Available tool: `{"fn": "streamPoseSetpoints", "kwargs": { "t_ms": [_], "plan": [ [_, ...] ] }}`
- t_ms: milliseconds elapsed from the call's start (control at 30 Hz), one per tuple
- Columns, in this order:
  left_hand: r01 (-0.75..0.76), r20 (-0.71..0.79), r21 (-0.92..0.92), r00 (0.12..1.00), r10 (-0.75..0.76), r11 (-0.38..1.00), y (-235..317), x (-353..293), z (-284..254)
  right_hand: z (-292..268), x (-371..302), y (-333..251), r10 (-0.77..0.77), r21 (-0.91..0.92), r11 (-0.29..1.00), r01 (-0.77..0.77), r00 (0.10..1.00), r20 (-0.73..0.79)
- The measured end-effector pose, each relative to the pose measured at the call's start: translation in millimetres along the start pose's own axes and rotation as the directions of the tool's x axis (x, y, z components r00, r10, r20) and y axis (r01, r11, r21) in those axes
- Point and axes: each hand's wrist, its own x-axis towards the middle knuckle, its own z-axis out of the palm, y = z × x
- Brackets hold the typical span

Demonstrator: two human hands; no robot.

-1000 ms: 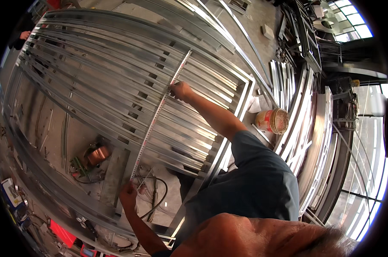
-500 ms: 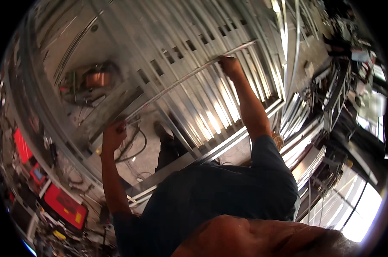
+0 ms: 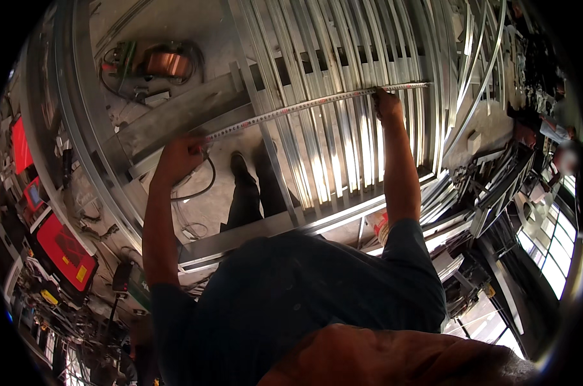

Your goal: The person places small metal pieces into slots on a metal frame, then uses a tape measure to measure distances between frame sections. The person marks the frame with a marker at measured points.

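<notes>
I am looking down past my own dark blue shirt [image 3: 304,302] at both bare arms stretched out in front of me. My left arm rises from about seven o'clock, elbow nearly straight, and my left hand [image 3: 179,157] sits at about ten o'clock, fingers curled closed around one end of a measuring tape [image 3: 304,106]. My right arm runs up from about four o'clock, straight and lean, and my right hand [image 3: 388,104] at about one o'clock presses down on the tape, fingers bent over it and pinning it to the metal.

The tape is a thin, pale, flat strip with fine markings. It stretches taut between my two hands and runs on a little past my right hand, slanting gently upward from ten o'clock toward one o'clock.

Under it lies a wide bundle of metal studs [image 3: 343,58], long, narrow, silvery channels laid side by side, shiny and ribbed, with dark slots cut through them. They fill the view from twelve to two o'clock.

My dark shoes [image 3: 240,164] and trouser legs stand on dusty grey concrete near the centre. At eleven o'clock a coppery coil with green parts [image 3: 166,63] sits on the floor. A red case [image 3: 63,248] lies at eight o'clock.
</notes>
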Motion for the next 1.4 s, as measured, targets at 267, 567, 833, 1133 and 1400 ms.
{"fn": "streamPoseSetpoints", "kwargs": {
  "t_ms": [267,567,833,1133,1400],
  "plan": [
    [-0.084,-0.052,-0.048,0.995,0.081,0.995,-10.6,1.9,3.2,-0.2,-0.7,1.0,0.010,0.038,0.999,-0.010,1.000,0.002],
    [-0.022,-0.036,-0.028,0.999,0.021,0.999,-6.7,-0.3,-0.3,-0.1,4.4,4.4,0.021,0.033,0.999,-0.022,0.999,0.027],
    [-0.108,-0.056,-0.179,0.993,0.099,0.978,4.2,-45.8,-0.7,4.4,-70.2,-30.7,-0.182,0.419,0.892,0.171,0.983,-0.012],
    [-0.468,-0.430,-0.561,0.870,0.243,0.683,135.2,-93.7,114.7,133.2,-273.1,10.5,-0.374,0.480,0.877,0.039,0.683,0.628],
    [-0.229,-0.452,-0.748,0.863,-0.225,0.622,104.9,-98.1,114.4,113.3,-256.0,-32.7,-0.046,-0.260,0.813,0.522,0.502,0.863]
  ]
}}
